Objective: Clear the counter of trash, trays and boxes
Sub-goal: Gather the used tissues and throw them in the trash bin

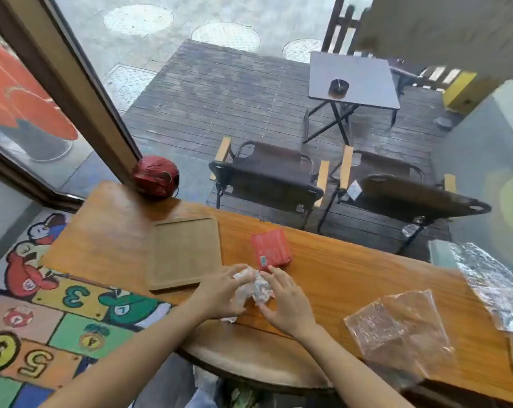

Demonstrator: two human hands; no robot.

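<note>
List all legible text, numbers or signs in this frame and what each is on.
"3": yellow square of the floor mat.
"5": orange square, same mat.
"4": small token on the green square.
"$": yellow coin at the mat's left edge.
Label on the red packet: too blurred to read.

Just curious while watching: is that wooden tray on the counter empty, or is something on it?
Empty. The wooden tray lies flat on the counter with its whole inner surface bare; the red packet sits beside it, not on it.

We see a wooden bench (337, 278) carrying a flat brown tray (184, 253), a red packet (270, 250) beside it, a crumpled clear wrapper (253, 287), a clear plastic bag (399, 331), foil (491, 284) at its right end and a red bundle (156, 175) at its far corner.
</note>
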